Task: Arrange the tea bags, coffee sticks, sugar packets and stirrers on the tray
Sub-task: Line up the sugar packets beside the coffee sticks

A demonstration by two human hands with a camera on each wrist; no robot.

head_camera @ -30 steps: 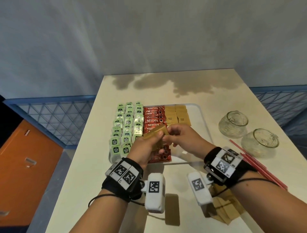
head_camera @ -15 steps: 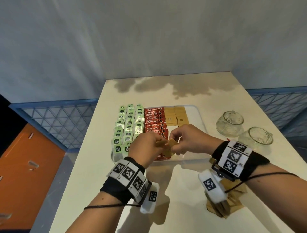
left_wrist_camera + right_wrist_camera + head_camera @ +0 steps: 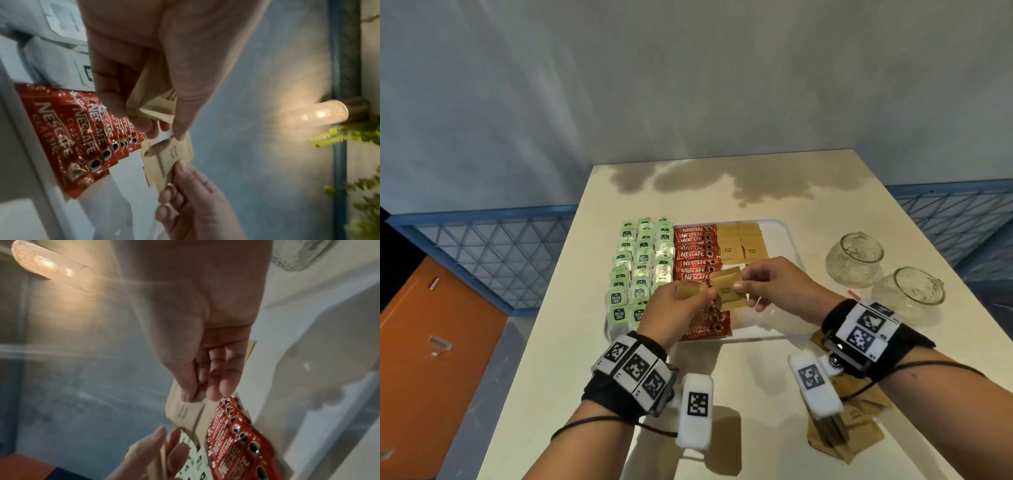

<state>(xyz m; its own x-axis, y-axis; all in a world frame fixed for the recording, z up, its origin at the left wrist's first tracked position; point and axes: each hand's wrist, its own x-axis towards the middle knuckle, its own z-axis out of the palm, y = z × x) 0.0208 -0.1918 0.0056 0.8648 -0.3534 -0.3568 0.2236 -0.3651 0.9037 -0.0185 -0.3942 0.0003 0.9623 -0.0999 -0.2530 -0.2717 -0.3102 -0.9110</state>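
A clear tray holds green tea bags on the left, red coffee sticks in the middle and brown sugar packets at the back right. Above the coffee sticks, my left hand grips a small bunch of brown sugar packets. My right hand pinches brown sugar packets drawn from that bunch, also seen in the right wrist view as the pinched packets. Red stirrers peek out behind my right wrist.
Two empty glass jars stand right of the tray. A loose pile of brown sugar packets lies on the table's near right, under my right wrist. Blue lattice panels flank the table.
My hands rose a little over the tray. My right hand has pulled sugar packets out of the left hand's bunch, so they now show flat between the hands.
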